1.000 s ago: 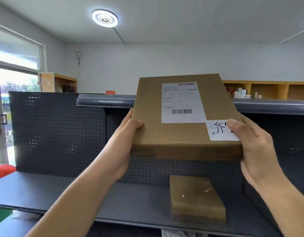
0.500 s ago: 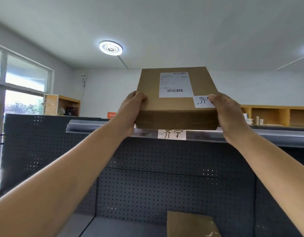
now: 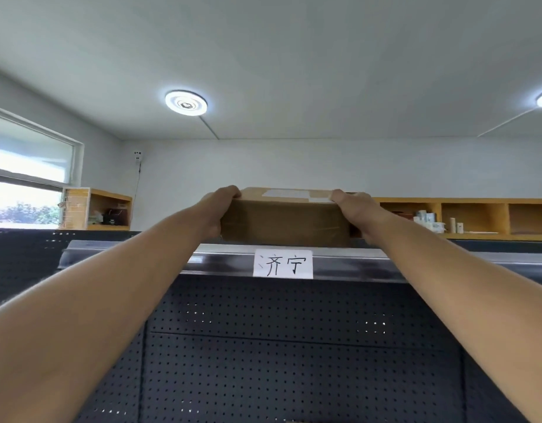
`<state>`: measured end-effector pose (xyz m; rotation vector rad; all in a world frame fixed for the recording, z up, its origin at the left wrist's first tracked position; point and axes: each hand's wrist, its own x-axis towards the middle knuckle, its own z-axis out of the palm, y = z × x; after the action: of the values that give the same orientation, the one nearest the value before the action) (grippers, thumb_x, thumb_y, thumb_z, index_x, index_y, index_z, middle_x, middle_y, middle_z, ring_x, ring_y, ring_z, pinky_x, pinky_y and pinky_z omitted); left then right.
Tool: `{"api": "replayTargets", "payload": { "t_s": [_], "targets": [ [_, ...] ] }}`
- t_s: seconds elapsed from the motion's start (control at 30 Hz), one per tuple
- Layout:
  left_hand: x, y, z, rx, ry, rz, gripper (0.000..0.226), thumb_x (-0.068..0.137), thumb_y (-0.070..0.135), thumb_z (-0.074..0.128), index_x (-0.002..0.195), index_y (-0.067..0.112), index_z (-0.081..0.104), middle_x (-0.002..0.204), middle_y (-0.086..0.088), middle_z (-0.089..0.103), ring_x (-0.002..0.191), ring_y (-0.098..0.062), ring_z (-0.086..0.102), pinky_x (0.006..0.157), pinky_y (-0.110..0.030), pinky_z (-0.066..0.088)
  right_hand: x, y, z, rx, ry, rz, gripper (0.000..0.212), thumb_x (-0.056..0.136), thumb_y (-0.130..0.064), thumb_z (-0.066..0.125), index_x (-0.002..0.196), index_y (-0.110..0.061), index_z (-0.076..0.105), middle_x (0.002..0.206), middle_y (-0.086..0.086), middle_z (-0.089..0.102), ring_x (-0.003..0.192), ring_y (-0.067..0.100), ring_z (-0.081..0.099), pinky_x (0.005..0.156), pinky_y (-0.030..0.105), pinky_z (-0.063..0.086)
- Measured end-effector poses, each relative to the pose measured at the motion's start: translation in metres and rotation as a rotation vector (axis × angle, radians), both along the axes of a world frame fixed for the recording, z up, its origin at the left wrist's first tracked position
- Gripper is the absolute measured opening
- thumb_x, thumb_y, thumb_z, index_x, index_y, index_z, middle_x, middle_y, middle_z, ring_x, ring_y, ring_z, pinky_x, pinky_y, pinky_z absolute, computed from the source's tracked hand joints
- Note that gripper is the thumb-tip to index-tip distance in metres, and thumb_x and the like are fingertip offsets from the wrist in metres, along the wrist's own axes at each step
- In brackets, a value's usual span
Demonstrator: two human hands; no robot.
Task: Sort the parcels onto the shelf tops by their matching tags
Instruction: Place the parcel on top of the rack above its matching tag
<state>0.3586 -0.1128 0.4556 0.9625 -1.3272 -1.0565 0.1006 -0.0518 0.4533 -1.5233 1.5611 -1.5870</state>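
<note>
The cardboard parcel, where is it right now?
In the head view the parcel sits centre frame at the top shelf edge, directly above the handwritten tag, between the left hand and right hand.

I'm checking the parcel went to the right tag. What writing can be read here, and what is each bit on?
"济宁": handwritten white tag on the shelf's front rail.
White labels on top of the cardboard parcel: seen edge-on, unreadable.
Items in the wooden cubbies: too small to read.

Box [image 3: 283, 222]: matt brown cardboard, white paper labels. Shelf edge [image 3: 355, 264]: glossy metal rail, paper tag [image 3: 282, 264]. Back panel [image 3: 294, 346]: matt dark perforated metal.
</note>
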Motion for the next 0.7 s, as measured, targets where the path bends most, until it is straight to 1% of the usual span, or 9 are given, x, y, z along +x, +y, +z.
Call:
{"api": "replayTargets", "payload": {
  "t_s": [0.07,0.1,0.23,0.27,0.4,0.5,0.6,0.67,0.7],
  "targets": [
    [-0.002,-0.008,-0.004,0.014,-0.044,0.009,0.018,0.097,0.030,0.060,0.097,0.013,0.055,0.082,-0.011,0.058,0.068,-0.029,0.063,0.056,-0.037,0.060,-0.003,-0.010,-0.003,0.058,0.024,0.000,0.047,0.102,-0.046,0.050,0.129,-0.008,0.059,0.121,0.017,0.067,0.104,0.031,0.064,0.089,0.044,0.057],
    [-0.002,-0.012,-0.005,0.009,-0.068,0.020,0.017,0.100,0.029,0.059,0.096,0.013,0.055,0.084,-0.011,0.058,0.069,-0.028,0.063,0.059,-0.037,0.059,-0.005,-0.014,-0.005,0.092,0.033,0.003,0.046,0.103,-0.045,0.049,0.128,-0.009,0.060,0.123,0.018,0.068,0.106,0.031,0.065,0.089,0.045,0.058],
    [-0.004,-0.031,-0.007,0.017,-0.186,0.048,0.020,0.103,0.028,0.057,0.102,0.008,0.055,0.102,-0.014,0.059,0.088,-0.030,0.064,0.083,-0.046,0.062,-0.010,-0.019,-0.002,0.145,0.080,0.001,0.034,0.104,-0.036,0.049,0.115,-0.008,0.064,0.104,0.017,0.069,0.089,0.030,0.069,0.065,0.039,0.058],
    [-0.004,-0.033,-0.006,0.025,-0.200,0.050,0.019,0.103,0.027,0.056,0.101,0.008,0.055,0.103,-0.014,0.060,0.087,-0.030,0.065,0.082,-0.046,0.063,-0.010,-0.020,-0.001,0.152,0.100,-0.004,0.032,0.105,-0.036,0.047,0.109,-0.009,0.063,0.099,0.016,0.069,0.086,0.030,0.069,0.066,0.039,0.057],
    [-0.007,-0.032,-0.003,0.043,-0.231,0.053,0.015,0.104,0.022,0.053,0.100,0.008,0.054,0.094,-0.013,0.058,0.071,-0.027,0.064,0.043,-0.035,0.060,-0.008,-0.023,0.003,0.180,0.142,-0.040,0.034,0.107,-0.039,0.043,0.104,-0.010,0.061,0.101,0.018,0.068,0.096,0.035,0.069,0.091,0.048,0.059],
    [-0.008,-0.034,-0.001,0.065,-0.226,0.043,0.012,0.102,0.020,0.054,0.101,0.008,0.053,0.095,-0.014,0.057,0.070,-0.028,0.064,0.040,-0.037,0.059,-0.008,-0.027,0.005,0.185,0.132,-0.055,0.030,0.106,-0.035,0.044,0.105,-0.009,0.060,0.101,0.018,0.067,0.093,0.034,0.068,0.079,0.046,0.059],
    [-0.008,-0.041,-0.001,0.078,-0.198,0.036,0.010,0.098,0.018,0.054,0.099,0.008,0.053,0.095,-0.016,0.058,0.073,-0.032,0.066,0.052,-0.047,0.064,-0.009,-0.029,0.003,0.173,0.097,-0.062,0.028,0.103,-0.034,0.046,0.106,-0.010,0.061,0.106,0.020,0.069,0.095,0.034,0.070,0.074,0.042,0.059],
    [-0.008,-0.045,-0.001,0.040,-0.221,0.088,0.013,0.098,0.020,0.053,0.096,0.008,0.054,0.100,-0.017,0.057,0.083,-0.033,0.066,0.078,-0.053,0.065,-0.011,-0.031,0.002,0.173,0.077,-0.062,0.031,0.102,-0.036,0.049,0.111,-0.010,0.063,0.113,0.020,0.071,0.107,0.037,0.071,0.087,0.046,0.061],
    [-0.008,-0.044,-0.001,0.000,-0.287,0.145,0.018,0.100,0.023,0.052,0.094,0.007,0.054,0.101,-0.017,0.057,0.087,-0.034,0.064,0.087,-0.049,0.063,-0.011,-0.030,0.001,0.175,0.074,-0.065,0.035,0.101,-0.038,0.050,0.115,-0.009,0.064,0.116,0.020,0.070,0.111,0.037,0.070,0.095,0.048,0.060]
  ]
}}
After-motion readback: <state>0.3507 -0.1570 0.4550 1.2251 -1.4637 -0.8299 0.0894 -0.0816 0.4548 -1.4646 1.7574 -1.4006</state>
